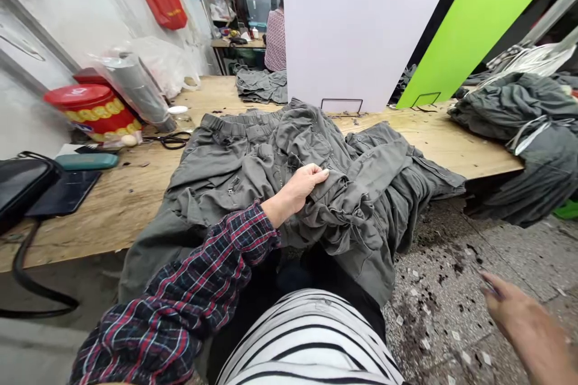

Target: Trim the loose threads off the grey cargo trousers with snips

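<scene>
My left hand is closed in a pinch on a fold of grey-green trousers, thumb on top. The garment lies bunched over the table's front edge and hangs down towards my lap. A gathered waistband shows at its far left, and a twisted, knotted-looking part lies to the right of my fingers. Out over the floor at the lower right, my right hand is blurred and apart from the cloth. Its fingers are closed around something small and dark that I cannot make out.
On the wooden table at left are scissors, a red tin, a grey roll and a phone. White and green panels stand behind. A tied garment bundle overhangs the right. Scraps litter the floor.
</scene>
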The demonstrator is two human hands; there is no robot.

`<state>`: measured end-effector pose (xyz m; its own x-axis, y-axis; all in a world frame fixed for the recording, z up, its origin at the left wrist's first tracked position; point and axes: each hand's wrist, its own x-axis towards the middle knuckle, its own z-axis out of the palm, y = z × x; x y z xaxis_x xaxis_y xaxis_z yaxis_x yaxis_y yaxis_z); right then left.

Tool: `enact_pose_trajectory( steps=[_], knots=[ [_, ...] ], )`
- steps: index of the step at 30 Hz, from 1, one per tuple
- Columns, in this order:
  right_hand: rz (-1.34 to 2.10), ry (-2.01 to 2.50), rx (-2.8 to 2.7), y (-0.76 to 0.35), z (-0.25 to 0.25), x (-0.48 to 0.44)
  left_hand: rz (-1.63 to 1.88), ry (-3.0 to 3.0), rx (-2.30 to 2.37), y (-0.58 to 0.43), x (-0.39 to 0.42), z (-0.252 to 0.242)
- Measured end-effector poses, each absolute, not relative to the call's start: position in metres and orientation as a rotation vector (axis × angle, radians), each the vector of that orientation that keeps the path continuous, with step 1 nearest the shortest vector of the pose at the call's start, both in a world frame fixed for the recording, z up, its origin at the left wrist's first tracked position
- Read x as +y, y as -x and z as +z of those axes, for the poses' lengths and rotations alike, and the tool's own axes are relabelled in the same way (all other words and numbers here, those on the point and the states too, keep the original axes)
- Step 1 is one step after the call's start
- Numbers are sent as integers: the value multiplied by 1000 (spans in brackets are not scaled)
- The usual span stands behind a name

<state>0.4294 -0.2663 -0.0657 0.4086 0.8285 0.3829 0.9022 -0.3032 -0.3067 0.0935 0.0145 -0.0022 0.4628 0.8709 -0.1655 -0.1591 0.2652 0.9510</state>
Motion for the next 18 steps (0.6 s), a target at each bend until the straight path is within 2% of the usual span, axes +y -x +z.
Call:
enact_pose_trajectory(
  steps=[2, 4, 9, 13, 16, 18],
  knots=[
    [-144, 2129, -1579, -377, -58, -234, 814, -1072, 813, -91, 15, -2],
    [-84, 1846, -1773, -320, -47, -192, 822, -1075, 813, -89, 14, -3],
    [-151, 1614, -1999, -240, -22, -121, 847, -1078, 818, -81, 11, -4],
    [188, 1515, -1741, -263, -12, -131, 851, -1072, 835, -75, 9, -3],
    [334, 1685, -1553, -312, -15, -157, 889, -1131, 805, -72, 9, -2],
    [367, 1858, -1675, -347, -25, -174, 933, -1210, 780, -71, 7, -1]
  ],
)
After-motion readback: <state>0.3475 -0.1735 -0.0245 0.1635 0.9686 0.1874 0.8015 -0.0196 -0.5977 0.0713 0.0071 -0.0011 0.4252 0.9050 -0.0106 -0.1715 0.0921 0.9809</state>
